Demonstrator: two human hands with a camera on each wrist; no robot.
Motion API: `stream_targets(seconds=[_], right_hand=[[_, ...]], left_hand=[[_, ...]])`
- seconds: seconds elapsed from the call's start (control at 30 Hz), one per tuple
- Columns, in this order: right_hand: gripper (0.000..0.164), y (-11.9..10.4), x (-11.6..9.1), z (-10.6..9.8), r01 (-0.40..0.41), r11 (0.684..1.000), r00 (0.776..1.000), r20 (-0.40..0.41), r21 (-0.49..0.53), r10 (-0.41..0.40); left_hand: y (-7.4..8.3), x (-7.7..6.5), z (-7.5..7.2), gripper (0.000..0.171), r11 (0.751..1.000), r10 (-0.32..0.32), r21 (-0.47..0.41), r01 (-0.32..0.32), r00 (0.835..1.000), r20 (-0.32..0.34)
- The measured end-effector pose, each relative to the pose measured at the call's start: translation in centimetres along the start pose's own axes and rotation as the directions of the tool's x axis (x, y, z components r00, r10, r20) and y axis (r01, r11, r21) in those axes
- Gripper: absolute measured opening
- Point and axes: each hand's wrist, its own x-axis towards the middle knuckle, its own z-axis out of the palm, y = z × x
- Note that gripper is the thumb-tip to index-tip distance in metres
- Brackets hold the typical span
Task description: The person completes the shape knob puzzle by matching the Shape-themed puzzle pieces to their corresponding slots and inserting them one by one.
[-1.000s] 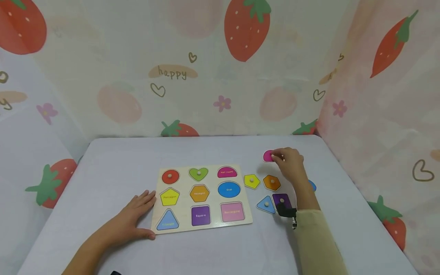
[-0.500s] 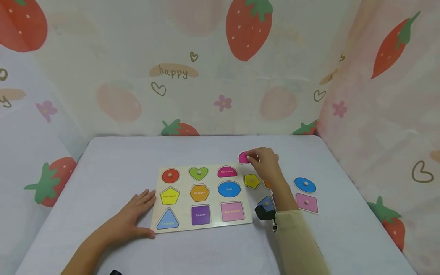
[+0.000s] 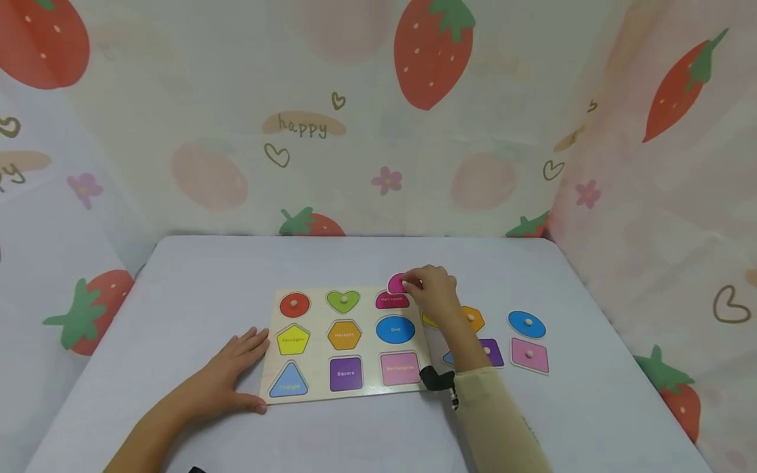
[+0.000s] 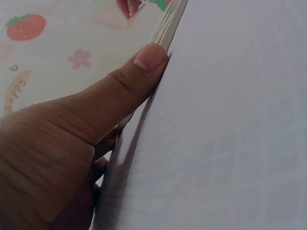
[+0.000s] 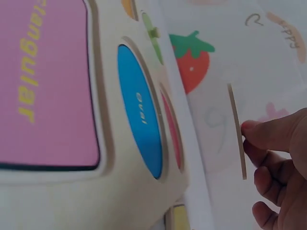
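Observation:
A wooden shape puzzle board (image 3: 318,316) lies flat at the middle of the table. My right hand (image 3: 436,295) pinches a magenta half-round puzzle piece (image 3: 395,283) between thumb and fingers, above the board's far right corner. The piece overlaps the matching "Half round" recess (image 3: 390,303) in the head view. Seen edge-on in the right wrist view, the piece (image 5: 237,134) stands clear of the board. My left hand (image 3: 221,376) rests spread along the board's left edge, its thumb by the near corner. A red circle piece (image 3: 290,309) and a green heart piece (image 3: 337,299) sit in their recesses.
Right of the board lie a blue oval piece (image 3: 520,322), a pink rectangle piece (image 3: 523,360), an orange hexagon piece (image 3: 475,314) and a purple square piece (image 3: 493,355). Yellow and light blue pieces are partly hidden behind the right forearm. A strawberry-print cloth (image 3: 355,157) backs the table (image 3: 236,269).
My right hand has carried the half-round piece leftward from the table's back right to over the board's far right corner. The left hand and the board have stayed put.

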Motion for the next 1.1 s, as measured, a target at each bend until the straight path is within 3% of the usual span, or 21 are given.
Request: stream_targets(seconds=[0.23,0.53,1.1], right_hand=[[0.026,-0.6,0.0,1.4,-0.015,1.0,0.999,0.046,0.012,0.014],[0.023,-0.6,-0.1,3.2,-0.091,0.994,0.993,0.078,0.064,0.085],[0.024,0.3,0.1,4.3,-0.076,0.997,0.994,0.082,0.014,0.075]], left_hand=[[-0.1,-0.1,0.0,0.126,1.0,0.007,0.0,-0.007,1.0,-0.009],[0.1,-0.2,-0.1,0.126,1.0,0.001,-0.009,-0.001,1.0,-0.002],[0.0,-0.1,0.0,0.126,1.0,0.007,-0.006,-0.007,1.0,-0.005]])
